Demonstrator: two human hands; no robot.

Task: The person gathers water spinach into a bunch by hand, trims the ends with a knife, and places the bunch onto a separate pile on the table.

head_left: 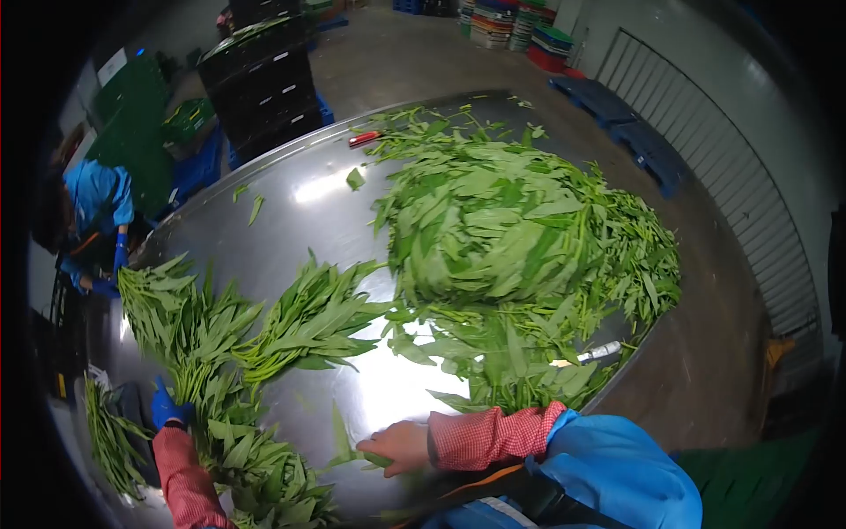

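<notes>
Nearest, the right hand [401, 445], bare below a red checked sleeve, lies low on a shiny steel table [300, 203]. Its fingers curl over a loose leaf [374, 459], and it cannot be told whether they grip it. To the left, well apart from it, the left hand [166, 410], in a blue glove, is closed around the stems of a long bundle of leafy greens [207, 348]. That bundle lies along the table's left side. Just beside it, a fanned bunch [308, 322] rests mid-table. Farther right sits 1 large heap of greens [493, 220], spilling to the table's right edge. A white-handled knife [599, 353] lies at the heap's near edge. Near the table's far edge lies a red-handled tool [363, 137]. Beyond the table stand stacked black crates [264, 79] and blue pallets [617, 110]. At the far left is another person in blue [97, 203].
</notes>
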